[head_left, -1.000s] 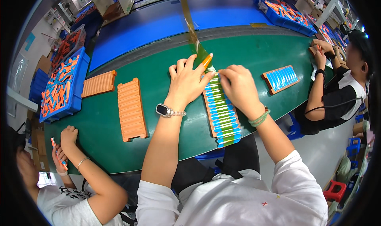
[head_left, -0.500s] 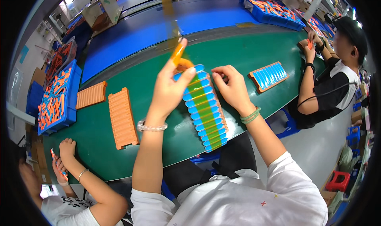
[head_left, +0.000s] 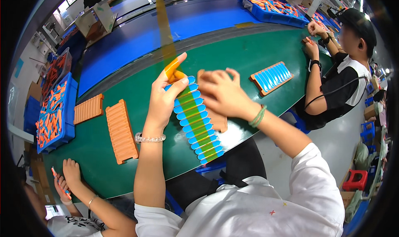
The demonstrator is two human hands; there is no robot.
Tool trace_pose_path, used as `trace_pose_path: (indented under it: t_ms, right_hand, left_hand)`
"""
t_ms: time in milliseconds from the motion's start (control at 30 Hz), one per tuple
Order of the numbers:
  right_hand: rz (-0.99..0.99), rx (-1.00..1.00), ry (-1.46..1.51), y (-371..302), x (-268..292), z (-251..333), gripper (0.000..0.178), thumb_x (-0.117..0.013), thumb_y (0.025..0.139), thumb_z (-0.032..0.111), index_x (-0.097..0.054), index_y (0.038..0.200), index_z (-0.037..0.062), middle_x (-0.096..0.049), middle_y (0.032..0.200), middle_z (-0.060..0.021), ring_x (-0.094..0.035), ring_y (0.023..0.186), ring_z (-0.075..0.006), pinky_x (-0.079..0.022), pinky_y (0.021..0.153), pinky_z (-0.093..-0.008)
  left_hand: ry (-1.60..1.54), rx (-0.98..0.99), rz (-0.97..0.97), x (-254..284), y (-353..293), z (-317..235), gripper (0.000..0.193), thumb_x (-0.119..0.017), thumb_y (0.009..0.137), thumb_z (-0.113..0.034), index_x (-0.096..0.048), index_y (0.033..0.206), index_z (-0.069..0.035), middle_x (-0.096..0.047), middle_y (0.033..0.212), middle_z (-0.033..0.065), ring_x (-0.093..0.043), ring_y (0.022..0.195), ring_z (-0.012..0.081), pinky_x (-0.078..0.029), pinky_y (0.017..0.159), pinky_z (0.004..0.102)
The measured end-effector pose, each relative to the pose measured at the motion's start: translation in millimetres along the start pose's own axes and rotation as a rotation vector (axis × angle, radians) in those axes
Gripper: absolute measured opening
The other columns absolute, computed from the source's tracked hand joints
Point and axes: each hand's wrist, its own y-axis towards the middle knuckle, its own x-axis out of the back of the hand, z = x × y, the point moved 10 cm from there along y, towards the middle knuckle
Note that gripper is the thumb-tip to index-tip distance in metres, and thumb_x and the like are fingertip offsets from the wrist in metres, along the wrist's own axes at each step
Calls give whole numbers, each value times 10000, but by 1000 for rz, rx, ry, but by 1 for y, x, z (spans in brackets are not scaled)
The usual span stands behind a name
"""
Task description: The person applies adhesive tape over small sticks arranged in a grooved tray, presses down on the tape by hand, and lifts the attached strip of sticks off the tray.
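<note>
My left hand (head_left: 163,97) is closed on the upper end of a row of blue flat sticks (head_left: 198,122), thumb on top. A strip of amber tape (head_left: 164,25) rises from that hand towards the far side. Some of it covers the index finger, and a band down the middle of the sticks looks green. My right hand (head_left: 222,93) is blurred and lies across an orange-brown ridged tray (head_left: 219,122), partly hidden behind the sticks. Whether the fingers grip this tray cannot be made out.
Two ridged trays, one long (head_left: 121,131) and one shorter (head_left: 88,109), lie left; a third tray (head_left: 272,78) holding blue sticks lies right. Blue bins (head_left: 71,112) of orange and blue sticks stand at the left and far right. Co-workers sit on both sides.
The row of sticks has shifted left and apart from the tray beneath it. My right hand has moved left, over that tray. The view has shifted slightly.
</note>
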Motion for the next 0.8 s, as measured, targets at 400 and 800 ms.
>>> trace_pose_path:
  t_ms: [400,800]
  right_hand:
    - [-23,-573,-91,-36,85,-325,577,-590,915,385,-491,1430,144,-438,1491,-191,-393,1372,-435,-245,1141,-610]
    - [833,-393,-182,-67,68,-168,1173,-785,574,135,-180,1576,218,-450,1444,-190,-295,1444,-392,-102,1208,-547]
  left_hand:
    - [164,-13,79,-23,6,4,570,-640,933,-144,-475,1479,-139,-595,914,-15,-535,861,76,-445,837,249]
    - [184,38,116,-19,0,20,547,-563,1001,-276,-433,1494,-78,-574,939,-29,-516,881,64,-416,837,235]
